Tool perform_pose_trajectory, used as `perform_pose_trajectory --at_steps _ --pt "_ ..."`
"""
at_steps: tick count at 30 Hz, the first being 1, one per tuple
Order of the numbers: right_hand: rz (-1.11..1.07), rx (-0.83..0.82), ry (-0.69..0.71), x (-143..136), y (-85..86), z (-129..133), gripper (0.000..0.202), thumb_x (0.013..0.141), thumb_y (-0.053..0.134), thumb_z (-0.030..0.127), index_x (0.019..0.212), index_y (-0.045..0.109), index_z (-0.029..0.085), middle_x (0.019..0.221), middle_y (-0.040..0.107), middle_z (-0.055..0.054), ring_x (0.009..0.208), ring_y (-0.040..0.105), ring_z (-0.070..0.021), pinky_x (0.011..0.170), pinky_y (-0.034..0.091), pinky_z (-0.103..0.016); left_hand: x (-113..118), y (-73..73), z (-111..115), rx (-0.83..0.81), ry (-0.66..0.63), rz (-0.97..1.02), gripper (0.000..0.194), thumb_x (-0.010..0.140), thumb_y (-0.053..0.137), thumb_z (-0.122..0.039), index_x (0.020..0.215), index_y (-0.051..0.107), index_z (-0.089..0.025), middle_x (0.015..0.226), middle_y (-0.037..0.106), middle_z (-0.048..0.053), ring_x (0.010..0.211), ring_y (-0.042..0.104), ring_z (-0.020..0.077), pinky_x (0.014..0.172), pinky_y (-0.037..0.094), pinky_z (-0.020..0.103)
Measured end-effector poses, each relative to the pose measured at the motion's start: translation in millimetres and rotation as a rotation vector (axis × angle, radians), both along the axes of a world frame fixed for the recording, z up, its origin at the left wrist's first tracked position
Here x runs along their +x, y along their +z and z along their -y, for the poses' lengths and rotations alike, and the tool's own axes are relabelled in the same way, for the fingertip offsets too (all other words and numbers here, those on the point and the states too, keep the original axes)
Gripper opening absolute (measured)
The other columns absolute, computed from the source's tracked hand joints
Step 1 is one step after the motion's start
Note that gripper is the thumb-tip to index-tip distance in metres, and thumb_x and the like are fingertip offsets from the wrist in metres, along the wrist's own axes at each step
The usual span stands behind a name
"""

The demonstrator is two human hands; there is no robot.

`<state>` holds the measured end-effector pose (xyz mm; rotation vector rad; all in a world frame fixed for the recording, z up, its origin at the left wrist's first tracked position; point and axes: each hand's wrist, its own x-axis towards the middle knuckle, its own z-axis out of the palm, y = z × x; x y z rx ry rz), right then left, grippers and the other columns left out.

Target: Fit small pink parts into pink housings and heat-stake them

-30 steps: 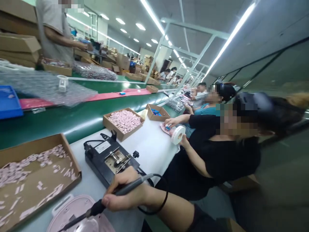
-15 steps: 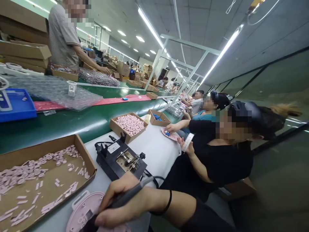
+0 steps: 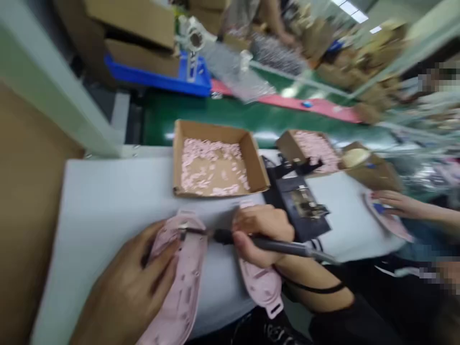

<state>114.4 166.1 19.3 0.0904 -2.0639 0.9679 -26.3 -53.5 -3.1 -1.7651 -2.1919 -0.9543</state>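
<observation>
My left hand (image 3: 132,282) grips a pink plastic shell (image 3: 189,287), hollow side up, its thumb and fingers near the upper end. My right hand (image 3: 264,235) is closed around a dark, slim electric screwdriver (image 3: 276,245) with a cord at its rear. The screwdriver points left, its thin bit reaching over the shell by my left fingertips. A small shiny part (image 3: 183,232) shows there, too blurred to name. Beneath my right hand lies a second pink shell (image 3: 266,287), partly covered.
A cardboard box (image 3: 219,191) of small pink parts stands behind my hands. Right of it sit a black screw feeder (image 3: 304,206) and another box of pink pieces (image 3: 318,151). A co-worker's hand (image 3: 398,203) touches a pink piece at right. A green conveyor (image 3: 161,115) runs behind.
The view has swung left and down, bringing my left hand into sight. My right hand and the screwdriver have come from the feeder side to the shell in my left hand.
</observation>
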Motion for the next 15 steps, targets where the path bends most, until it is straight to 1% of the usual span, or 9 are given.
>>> perform_pose_trajectory --at_steps 2,4,7,10,15 --pt "0.067 -0.018 0.051 3.7 5.0 -1.5 0.012 0.077 0.064 0.005 0.075 0.062 0.016 0.061 0.065 0.0 0.05 0.062 -0.0107 0.05 0.051 -0.021 1.9 2.7 7.6 -0.135 0.032 -0.028 0.026 0.093 0.063 -0.017 0.118 0.07 -0.018 0.139 0.059 0.014 0.115 0.065 0.0279 0.095 0.057 0.043" --pt "0.12 -0.023 0.073 5.3 10.6 -1.4 0.014 0.075 0.064 0.002 0.074 0.062 0.015 0.06 0.064 0.0 0.049 0.06 -0.0105 0.049 0.05 -0.021 4.2 5.2 6.9 -0.189 0.052 -0.024 0.028 0.091 0.065 -0.016 0.119 0.07 -0.018 0.141 0.057 0.015 0.116 0.064 0.0292 0.095 0.057 0.045" --pt "0.124 -0.003 0.083 4.6 16.5 2.6 0.014 0.075 0.065 0.0 0.073 0.062 0.014 0.057 0.061 -0.001 0.046 0.058 -0.0105 0.045 0.047 -0.021 7.5 8.6 4.1 -0.218 0.052 -0.017 0.03 0.09 0.065 -0.016 0.121 0.07 -0.017 0.142 0.056 0.016 0.115 0.064 0.0308 0.094 0.058 0.047" --pt "0.119 0.01 0.084 3.0 17.7 4.7 0.013 0.076 0.065 0.001 0.073 0.063 0.013 0.055 0.059 -0.001 0.045 0.058 -0.0109 0.043 0.047 -0.021 8.8 10.7 3.8 -0.234 0.054 -0.018 0.031 0.09 0.066 -0.016 0.121 0.07 -0.016 0.142 0.056 0.016 0.114 0.064 0.0302 0.093 0.058 0.046" --pt "0.181 0.022 0.093 4.4 15.1 2.5 0.013 0.076 0.067 0.004 0.08 0.064 0.017 0.06 0.063 0.001 0.046 0.059 -0.0115 0.045 0.051 -0.023 8.4 12.6 1.6 -0.243 0.05 -0.005 0.029 0.088 0.067 -0.016 0.117 0.07 -0.014 0.14 0.057 0.017 0.11 0.064 0.0312 0.091 0.058 0.047"
